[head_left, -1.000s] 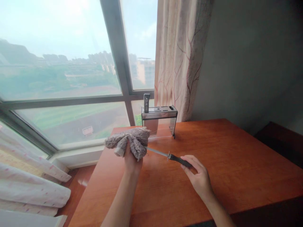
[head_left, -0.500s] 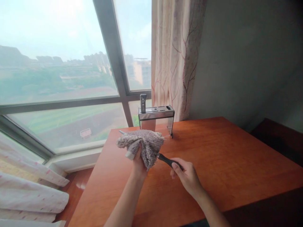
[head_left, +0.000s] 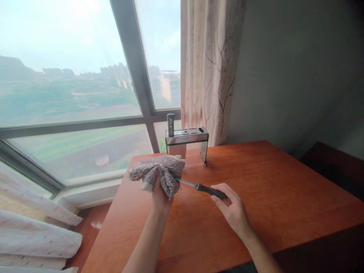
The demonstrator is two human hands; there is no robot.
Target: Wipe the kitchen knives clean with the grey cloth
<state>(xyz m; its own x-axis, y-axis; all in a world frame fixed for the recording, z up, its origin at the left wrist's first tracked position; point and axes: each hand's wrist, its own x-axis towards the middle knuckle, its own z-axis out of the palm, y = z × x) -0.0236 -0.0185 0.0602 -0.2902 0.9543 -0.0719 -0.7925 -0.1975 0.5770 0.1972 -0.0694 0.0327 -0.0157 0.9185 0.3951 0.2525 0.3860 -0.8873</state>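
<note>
My left hand [head_left: 160, 198] is closed around a bunched grey-purple towel [head_left: 170, 167], held above the table. A sharpening steel [head_left: 206, 189] with a black ribbed handle runs out of the towel's right side. Part of its thin metal rod shows between towel and handle; the rest of the rod is hidden in the folds. My right hand [head_left: 232, 206] grips the end of that handle, thumb and fingers pressed round it. Behind the towel stands a knife block [head_left: 187, 138] with clear sides and a metal top, and one grey handle [head_left: 170, 125] sticks up from its left end.
The reddish-brown wooden table [head_left: 256, 182] stretches under my hands and off to the right. A large window [head_left: 71, 76] lies beyond its left and far edges. Patterned curtains [head_left: 210, 68] hang behind the block, and more curtain fabric [head_left: 36, 235] gathers at lower left.
The towel and my left hand have shifted left, while my right hand has drawn the handle right. A length of rod now shows beside the handle, and the tip no longer pokes out at left.
</note>
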